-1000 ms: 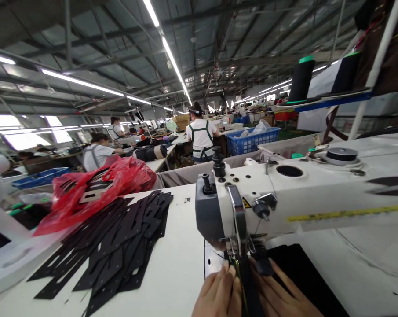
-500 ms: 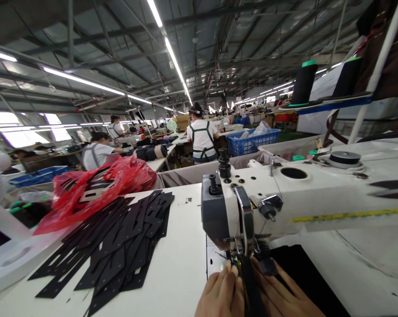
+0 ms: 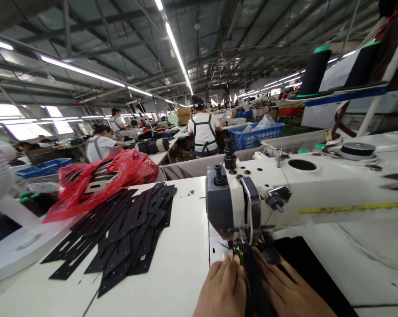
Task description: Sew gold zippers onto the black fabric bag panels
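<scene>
Both hands are at the needle area of a white sewing machine [image 3: 246, 215]. A narrow black fabric strip [image 3: 256, 281] runs between them under the presser foot, with a thin gold line along its left side that looks like zipper teeth. My left hand [image 3: 223, 286] has its fingers pressed together on the strip's left edge, fingertips just before the foot. From the other side, my right hand [image 3: 287, 286] grips the strip, its fingers reaching beneath the machine head; part of its grasp is hidden. A wider black fabric piece [image 3: 304, 259] lies flat beyond my right hand.
Several black slotted strips [image 3: 126, 233] are piled on the table left of the machine, beside a red plastic bag [image 3: 119, 171]. A white fan [image 3: 17, 229] stands far left. Black thread cones [image 3: 314, 72] sit upper right. A co-worker [image 3: 203, 127] stands ahead near a blue basket [image 3: 258, 136].
The view has shifted slightly, so the machine appears a little farther right and the pile higher. Both hands stay on the black fabric strip at the foot, hardly moved relative to the machine.
</scene>
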A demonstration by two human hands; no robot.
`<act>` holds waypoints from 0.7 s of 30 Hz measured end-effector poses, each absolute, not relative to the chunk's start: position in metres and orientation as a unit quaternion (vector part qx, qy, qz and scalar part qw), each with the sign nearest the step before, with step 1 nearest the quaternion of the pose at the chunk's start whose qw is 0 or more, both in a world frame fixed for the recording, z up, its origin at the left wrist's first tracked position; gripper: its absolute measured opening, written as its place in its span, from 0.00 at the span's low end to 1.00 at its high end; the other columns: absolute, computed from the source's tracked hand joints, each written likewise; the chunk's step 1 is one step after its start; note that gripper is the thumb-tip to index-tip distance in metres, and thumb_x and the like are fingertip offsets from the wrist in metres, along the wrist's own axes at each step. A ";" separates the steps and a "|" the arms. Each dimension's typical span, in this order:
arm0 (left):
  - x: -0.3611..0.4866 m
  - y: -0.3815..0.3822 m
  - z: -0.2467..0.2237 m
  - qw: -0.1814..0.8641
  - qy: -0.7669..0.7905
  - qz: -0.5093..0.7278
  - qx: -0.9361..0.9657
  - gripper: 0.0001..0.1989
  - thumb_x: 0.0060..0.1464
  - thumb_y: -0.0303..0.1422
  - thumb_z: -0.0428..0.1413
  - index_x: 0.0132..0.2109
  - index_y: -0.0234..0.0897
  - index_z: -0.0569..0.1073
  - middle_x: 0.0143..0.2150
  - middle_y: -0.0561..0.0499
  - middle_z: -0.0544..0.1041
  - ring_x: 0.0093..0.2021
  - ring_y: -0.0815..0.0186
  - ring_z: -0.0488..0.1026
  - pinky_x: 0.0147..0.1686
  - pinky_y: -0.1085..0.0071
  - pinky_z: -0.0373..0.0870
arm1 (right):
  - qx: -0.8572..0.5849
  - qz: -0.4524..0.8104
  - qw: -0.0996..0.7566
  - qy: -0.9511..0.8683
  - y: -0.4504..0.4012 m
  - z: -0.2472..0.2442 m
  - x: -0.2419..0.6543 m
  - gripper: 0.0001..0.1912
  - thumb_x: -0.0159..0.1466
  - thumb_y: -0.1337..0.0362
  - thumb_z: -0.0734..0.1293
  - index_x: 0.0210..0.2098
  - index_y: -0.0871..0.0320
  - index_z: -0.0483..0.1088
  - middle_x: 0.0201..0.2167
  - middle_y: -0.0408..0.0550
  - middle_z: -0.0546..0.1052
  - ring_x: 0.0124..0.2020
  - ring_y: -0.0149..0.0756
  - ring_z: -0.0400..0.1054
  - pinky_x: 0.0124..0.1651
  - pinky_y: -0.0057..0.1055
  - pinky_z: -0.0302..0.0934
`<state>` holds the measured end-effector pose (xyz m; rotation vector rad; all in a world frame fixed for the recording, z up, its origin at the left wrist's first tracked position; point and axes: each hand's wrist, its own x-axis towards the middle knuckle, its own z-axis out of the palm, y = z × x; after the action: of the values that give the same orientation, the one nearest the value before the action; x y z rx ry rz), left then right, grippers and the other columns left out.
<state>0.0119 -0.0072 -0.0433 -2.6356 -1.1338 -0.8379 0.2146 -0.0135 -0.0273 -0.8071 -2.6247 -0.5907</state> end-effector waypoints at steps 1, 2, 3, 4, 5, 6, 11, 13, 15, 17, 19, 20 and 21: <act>0.012 -0.008 -0.037 0.079 -0.373 -0.274 -0.883 0.13 0.60 0.22 0.44 0.46 0.31 0.71 0.45 0.41 0.75 0.40 0.59 0.75 0.39 0.66 0.77 | -0.293 -0.174 0.172 -0.924 -0.015 -0.027 0.215 0.32 0.59 0.72 0.57 0.63 0.58 0.52 0.57 0.48 0.66 0.56 0.43 0.61 0.53 0.39 0.62; 0.012 -0.009 -0.032 0.083 -0.368 -0.272 -0.885 0.13 0.60 0.22 0.44 0.46 0.31 0.71 0.44 0.41 0.75 0.39 0.59 0.76 0.39 0.66 0.77 | -0.298 -0.149 0.180 -0.925 -0.017 -0.027 0.215 0.32 0.59 0.72 0.57 0.64 0.58 0.51 0.58 0.49 0.64 0.57 0.44 0.60 0.55 0.40 0.60; 0.012 -0.009 -0.028 0.088 -0.366 -0.273 -0.885 0.12 0.60 0.22 0.44 0.45 0.31 0.71 0.44 0.41 0.75 0.39 0.60 0.76 0.38 0.67 0.77 | -0.301 -0.134 0.187 -0.926 -0.018 -0.027 0.216 0.33 0.59 0.72 0.57 0.64 0.58 0.50 0.58 0.50 0.64 0.58 0.44 0.59 0.57 0.41 0.59; 0.013 -0.009 -0.025 0.094 -0.363 -0.274 -0.886 0.12 0.60 0.22 0.44 0.45 0.31 0.71 0.44 0.41 0.75 0.38 0.60 0.75 0.37 0.67 0.77 | -0.301 -0.125 0.192 -0.926 -0.018 -0.028 0.216 0.33 0.59 0.72 0.57 0.64 0.59 0.50 0.59 0.50 0.63 0.58 0.45 0.58 0.57 0.42 0.58; 0.013 -0.009 -0.022 0.101 -0.358 -0.274 -0.887 0.12 0.61 0.22 0.45 0.45 0.31 0.71 0.44 0.41 0.75 0.38 0.60 0.75 0.37 0.67 0.77 | -0.302 -0.119 0.193 -0.926 -0.018 -0.029 0.217 0.33 0.59 0.71 0.57 0.64 0.59 0.50 0.59 0.51 0.62 0.59 0.46 0.57 0.58 0.44 0.57; 0.014 -0.009 -0.021 0.107 -0.353 -0.273 -0.889 0.12 0.61 0.22 0.45 0.45 0.31 0.71 0.43 0.41 0.75 0.37 0.60 0.75 0.37 0.66 0.77 | -0.303 -0.113 0.194 -0.926 -0.018 -0.031 0.217 0.33 0.59 0.71 0.58 0.64 0.60 0.50 0.59 0.52 0.62 0.59 0.47 0.56 0.59 0.45 0.56; 0.016 -0.008 -0.017 0.086 -0.361 -0.272 -0.888 0.11 0.61 0.22 0.44 0.44 0.32 0.71 0.42 0.42 0.75 0.35 0.61 0.74 0.35 0.67 0.76 | -0.301 -0.083 0.200 -0.929 -0.014 -0.035 0.217 0.35 0.58 0.71 0.58 0.65 0.59 0.48 0.60 0.52 0.59 0.61 0.48 0.53 0.61 0.50 0.50; 0.015 -0.007 -0.022 0.067 -0.363 -0.275 -0.888 0.12 0.61 0.23 0.44 0.45 0.32 0.71 0.43 0.43 0.75 0.36 0.62 0.74 0.36 0.68 0.76 | -0.307 -0.104 0.184 -0.928 -0.013 -0.034 0.216 0.36 0.58 0.72 0.58 0.65 0.60 0.47 0.60 0.53 0.59 0.60 0.48 0.54 0.59 0.49 0.53; 0.013 -0.003 -0.030 0.055 -0.365 -0.277 -0.887 0.11 0.61 0.24 0.45 0.46 0.32 0.70 0.43 0.43 0.75 0.36 0.62 0.74 0.36 0.68 0.76 | -0.305 -0.139 0.176 -0.926 -0.011 -0.034 0.216 0.36 0.58 0.73 0.57 0.65 0.61 0.46 0.60 0.53 0.60 0.60 0.48 0.55 0.58 0.47 0.56; 0.011 0.003 -0.040 0.051 -0.366 -0.283 -0.885 0.11 0.61 0.24 0.45 0.47 0.33 0.70 0.42 0.43 0.75 0.36 0.62 0.74 0.36 0.68 0.76 | -0.295 -0.166 0.180 -0.923 -0.007 -0.034 0.217 0.35 0.58 0.73 0.57 0.65 0.61 0.46 0.59 0.53 0.61 0.59 0.45 0.57 0.58 0.44 0.57; 0.009 0.010 -0.047 0.041 -0.372 -0.288 -0.882 0.11 0.61 0.24 0.46 0.46 0.33 0.70 0.40 0.44 0.76 0.35 0.62 0.75 0.36 0.69 0.76 | -0.287 -0.171 0.188 -0.924 -0.003 -0.034 0.217 0.35 0.59 0.73 0.57 0.65 0.59 0.46 0.59 0.52 0.62 0.59 0.44 0.57 0.59 0.42 0.55; 0.008 0.012 -0.048 0.038 -0.376 -0.288 -0.880 0.11 0.61 0.24 0.46 0.46 0.34 0.70 0.40 0.45 0.76 0.35 0.63 0.75 0.36 0.70 0.76 | -0.289 -0.166 0.190 -0.924 -0.002 -0.033 0.218 0.34 0.60 0.73 0.57 0.65 0.58 0.46 0.59 0.52 0.61 0.59 0.43 0.57 0.60 0.42 0.54; 0.007 0.013 -0.048 0.039 -0.376 -0.285 -0.881 0.11 0.61 0.24 0.47 0.47 0.35 0.70 0.39 0.46 0.76 0.36 0.63 0.75 0.36 0.71 0.76 | -0.292 -0.156 0.192 -0.924 -0.002 -0.031 0.218 0.34 0.60 0.72 0.57 0.65 0.58 0.46 0.60 0.52 0.61 0.60 0.43 0.56 0.60 0.42 0.53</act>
<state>0.0072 0.0131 -0.0476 -2.7009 -1.1522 -0.8729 0.2179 -0.0015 -0.0315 -0.8195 -2.5944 -0.4392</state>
